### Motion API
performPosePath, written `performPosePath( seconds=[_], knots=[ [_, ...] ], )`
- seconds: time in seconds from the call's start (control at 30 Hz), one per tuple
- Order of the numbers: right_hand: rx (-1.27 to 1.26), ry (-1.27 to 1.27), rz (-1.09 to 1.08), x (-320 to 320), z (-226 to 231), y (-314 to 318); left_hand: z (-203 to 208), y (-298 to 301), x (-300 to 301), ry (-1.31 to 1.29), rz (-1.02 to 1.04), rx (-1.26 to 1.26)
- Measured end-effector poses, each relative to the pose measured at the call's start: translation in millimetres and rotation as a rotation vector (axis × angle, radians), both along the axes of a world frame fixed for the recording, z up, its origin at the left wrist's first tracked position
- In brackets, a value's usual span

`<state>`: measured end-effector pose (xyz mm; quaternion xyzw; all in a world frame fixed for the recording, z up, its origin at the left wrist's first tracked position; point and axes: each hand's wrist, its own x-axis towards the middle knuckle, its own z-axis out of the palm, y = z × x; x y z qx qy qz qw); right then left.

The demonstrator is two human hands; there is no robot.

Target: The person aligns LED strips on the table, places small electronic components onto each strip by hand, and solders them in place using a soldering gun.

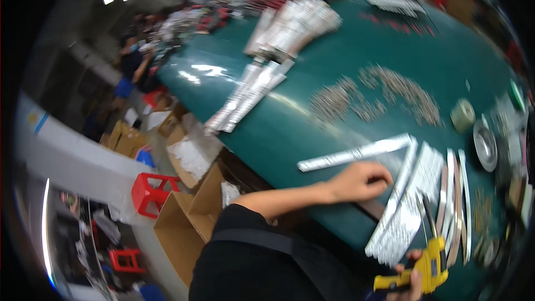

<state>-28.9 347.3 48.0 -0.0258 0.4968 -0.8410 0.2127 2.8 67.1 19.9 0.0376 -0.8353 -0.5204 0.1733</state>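
Observation:
My right hand (411, 278), low at the right, is closed round the handle of a yellow pistol-grip tool (432, 265). Two thin dark prongs or bits reach up from the tool over a stack of silver-white strips (398, 231). To the left of that stack is my left hand (359, 182), its fingers curled in; whatever they may pinch is too small and blurred to make out. Just beyond it, a single silver strip (354, 153) lies slantwise on the green table (267, 150), its right end meeting the stack's top.
Loose small metal parts (398, 89) are heaped mid-table. A fanned bundle of wrapped strips (295, 25) lies farther back. At right are narrow strips (457, 200), a tape roll (462, 115) and a metal bowl (485, 145). Cardboard boxes (181, 237) and a red stool (150, 192) stand left.

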Motion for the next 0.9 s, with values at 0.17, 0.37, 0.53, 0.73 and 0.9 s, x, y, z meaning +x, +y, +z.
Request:
performPosePath(
  seconds=[0.17, 0.37, 0.53, 0.73, 0.9],
  knots=[
    [0.003, -0.063, 0.065, 3, 3, 4, -8, -4, -6, -0.202, 0.016, 0.202],
    [0.045, -0.051, 0.100, 2, 9, -9, -10, -4, -11, -0.225, -0.005, 0.282],
    [0.096, -0.055, 0.095, 4, 13, -16, -8, 1, -19, -0.216, 0.012, -0.016],
    [0.109, -0.054, 0.080, 4, 11, -19, -9, 1, -30, -0.155, -0.029, -0.057],
    [0.198, -0.111, 0.108, 9, 0, -3, -26, 5, -35, 0.055, 0.000, -0.370]
  ],
)
